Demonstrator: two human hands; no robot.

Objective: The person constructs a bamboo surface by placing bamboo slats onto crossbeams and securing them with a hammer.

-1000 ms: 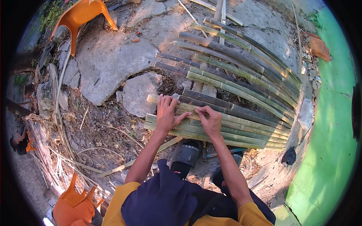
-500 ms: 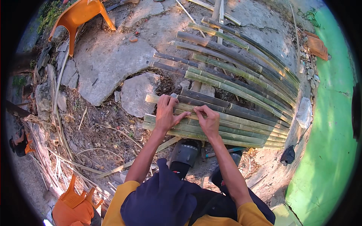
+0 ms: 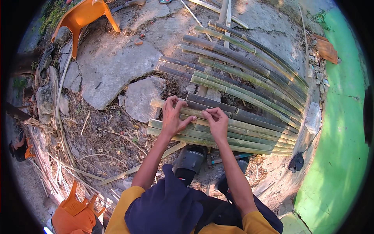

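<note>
Several split bamboo strips lie side by side in front of me, their left ends uneven. My left hand [image 3: 171,117] is closed over a pale bamboo strip [image 3: 157,103] near its left end, with the fingers curled across its far edge and the thumb pointing right. A short way to the right, my right hand [image 3: 218,122] pinches thumb and forefinger together at the same strip; whatever is between those fingertips is too small to make out. Greener bamboo strips [image 3: 233,142] lie on the near side, and a dark bamboo strip [image 3: 212,102] lies just beyond my hands.
Broken concrete slabs [image 3: 117,74] cover the ground at the far left. An orange plastic chair [image 3: 80,17] stands there. A person in orange [image 3: 74,218] sits at the lower left near thin strips. A green-painted surface [image 3: 339,136] and a whitish rock [image 3: 313,118] are on the right.
My right hand has shifted slightly to the right along the strip, still pinching. My left hand has stayed almost in place.
</note>
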